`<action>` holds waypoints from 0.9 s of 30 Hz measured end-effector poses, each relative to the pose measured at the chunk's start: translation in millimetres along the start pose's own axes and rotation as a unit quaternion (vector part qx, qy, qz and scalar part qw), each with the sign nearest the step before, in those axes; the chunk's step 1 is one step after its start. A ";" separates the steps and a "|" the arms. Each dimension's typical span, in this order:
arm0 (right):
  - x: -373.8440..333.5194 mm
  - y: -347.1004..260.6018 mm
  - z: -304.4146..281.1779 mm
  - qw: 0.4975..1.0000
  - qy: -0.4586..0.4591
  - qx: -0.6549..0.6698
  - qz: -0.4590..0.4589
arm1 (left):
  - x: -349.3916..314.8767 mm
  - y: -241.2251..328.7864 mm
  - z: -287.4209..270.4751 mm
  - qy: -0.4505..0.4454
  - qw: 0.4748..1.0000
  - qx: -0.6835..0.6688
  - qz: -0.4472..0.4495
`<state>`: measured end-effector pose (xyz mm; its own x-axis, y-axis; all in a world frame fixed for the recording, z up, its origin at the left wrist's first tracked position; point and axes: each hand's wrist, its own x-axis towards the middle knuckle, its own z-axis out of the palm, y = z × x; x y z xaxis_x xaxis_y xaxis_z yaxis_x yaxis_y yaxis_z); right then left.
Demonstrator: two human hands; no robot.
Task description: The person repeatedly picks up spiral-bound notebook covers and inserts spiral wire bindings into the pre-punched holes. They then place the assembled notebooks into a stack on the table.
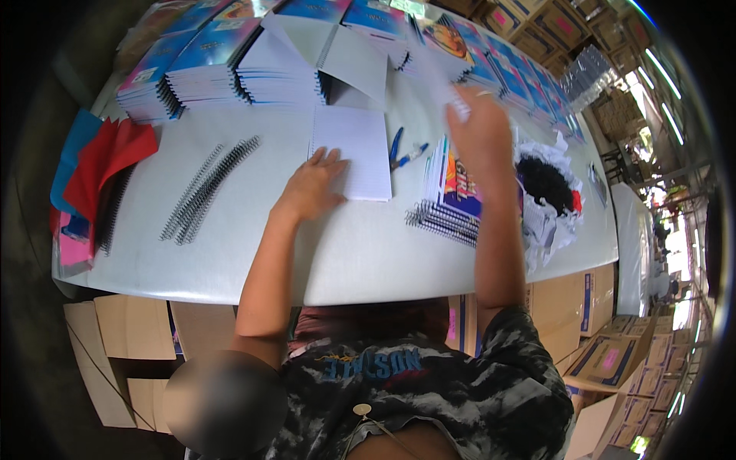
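A spiral notebook with lined white pages (360,149) lies on the table in front of me. My left hand (313,184) rests on its lower left part with the fingers spread. Raised to the right of it, my right hand (483,123) is smeared by motion. It grips a thin white sheet (431,69), seen nearly edge-on and blurred. Blue-handled pliers (405,153) lie just right of the notebook. Under my right forearm is a pile of spiral notebooks with colourful covers (452,195), partly hidden by the arm.
Stacks of spiral notebooks (207,69) line the table's far side. One has raised white pages (356,61). Loose black wire spirals (208,188) lie left. Red and blue sheets (107,165) stand at the left edge. Crumpled white plastic with black material (548,180) sits right. Cardboard boxes (563,307) surround the table.
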<state>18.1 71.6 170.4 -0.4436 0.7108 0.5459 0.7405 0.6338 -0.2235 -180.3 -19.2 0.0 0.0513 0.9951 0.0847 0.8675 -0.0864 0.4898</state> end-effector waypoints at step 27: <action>-90.2 -1.5 147.2 0.949 -0.283 0.058 -0.125 | 0.1 4.1 -31.1 0.026 0.959 -0.262 -0.106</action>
<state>-17.3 51.4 2.6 -0.8226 0.5629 0.0807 0.5300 0.8103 -0.2500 -192.2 -20.9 29.0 -0.1350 0.9904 -0.0291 0.4869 0.0919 0.8686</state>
